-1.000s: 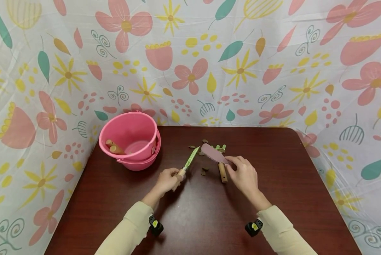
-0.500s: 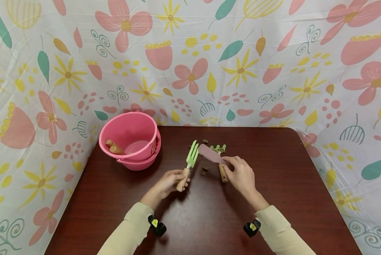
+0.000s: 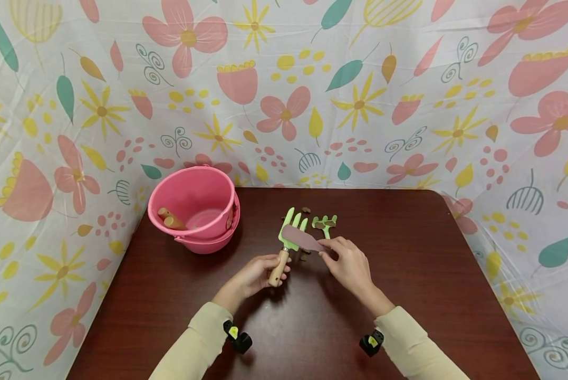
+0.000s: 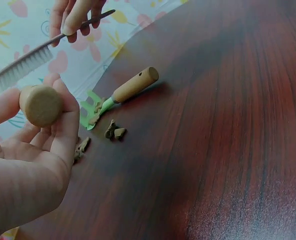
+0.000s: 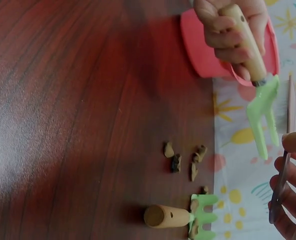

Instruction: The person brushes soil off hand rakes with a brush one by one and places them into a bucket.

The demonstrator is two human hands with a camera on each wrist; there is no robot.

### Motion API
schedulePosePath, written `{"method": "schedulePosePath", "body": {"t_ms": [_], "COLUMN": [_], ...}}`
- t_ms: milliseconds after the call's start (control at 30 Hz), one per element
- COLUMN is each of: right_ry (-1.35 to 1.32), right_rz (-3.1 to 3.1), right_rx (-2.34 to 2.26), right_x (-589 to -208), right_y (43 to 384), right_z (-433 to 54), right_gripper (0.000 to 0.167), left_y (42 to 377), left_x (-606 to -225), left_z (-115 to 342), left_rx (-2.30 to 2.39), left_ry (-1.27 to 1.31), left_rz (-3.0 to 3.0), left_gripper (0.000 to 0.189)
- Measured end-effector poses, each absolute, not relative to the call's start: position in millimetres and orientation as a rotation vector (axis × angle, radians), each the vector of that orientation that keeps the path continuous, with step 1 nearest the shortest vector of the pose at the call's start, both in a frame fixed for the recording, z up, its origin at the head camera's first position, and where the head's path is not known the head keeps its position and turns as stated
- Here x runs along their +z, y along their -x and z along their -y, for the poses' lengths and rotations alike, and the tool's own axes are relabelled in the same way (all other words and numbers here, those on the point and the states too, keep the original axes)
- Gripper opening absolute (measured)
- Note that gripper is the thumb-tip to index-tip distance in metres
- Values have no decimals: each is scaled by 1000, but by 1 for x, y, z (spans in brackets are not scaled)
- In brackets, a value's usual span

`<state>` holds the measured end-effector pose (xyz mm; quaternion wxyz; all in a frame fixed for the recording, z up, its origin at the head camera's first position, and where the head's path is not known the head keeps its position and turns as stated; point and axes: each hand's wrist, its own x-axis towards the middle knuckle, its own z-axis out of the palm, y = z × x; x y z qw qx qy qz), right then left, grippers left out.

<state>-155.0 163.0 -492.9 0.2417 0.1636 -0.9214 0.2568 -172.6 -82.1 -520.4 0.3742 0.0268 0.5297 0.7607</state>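
We have the light-green hand fork with metal tines and a pale wooden handle [image 3: 280,262] held above the dark reddish-brown wood-grain table [image 3: 416,248], tines pointing away from us. Our left hand [image 3: 261,274] has its thumb and fingers curled round that handle. Our right hand [image 3: 349,262] pinches the handle of the mauve flat brush with pale bristles [image 3: 304,239], which crosses the base of the tines; we cannot tell whether the bristles touch them.

We judge the step in hand to be brushing the fork, barely begun or between strokes. The next move seems to call for a steady left grip and a light sweep along the tines.

Below lie small brown lumps [image 5: 169,150] and a light-green hand rake with a wooden handle [image 5: 171,216], some lumps against its prongs. The rake sits close under our right hand and could get knocked. Two nested pink plastic buckets [image 3: 191,192] stand well apart at the left, two wooden handles [image 3: 174,222] inside, clear of our work.
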Motion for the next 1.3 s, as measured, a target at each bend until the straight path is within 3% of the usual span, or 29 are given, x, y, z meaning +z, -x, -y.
{"method": "schedulePosePath", "body": {"t_ms": [1100,1300], "right_ry": [-353,-334], "right_rz": [2561,2504], "right_rx": [707,683], "right_x": [-490,-490], "right_y": [161,167], "right_z": [-172,-177], "right_gripper": [25,26], "left_y": [167,166], "left_x": [-522,-522], "left_z": [89,89], "left_rx": [1944,1938], "left_ry": [-241,-256], "left_rz": [-1159,-1148], "left_gripper": [32,37]}}
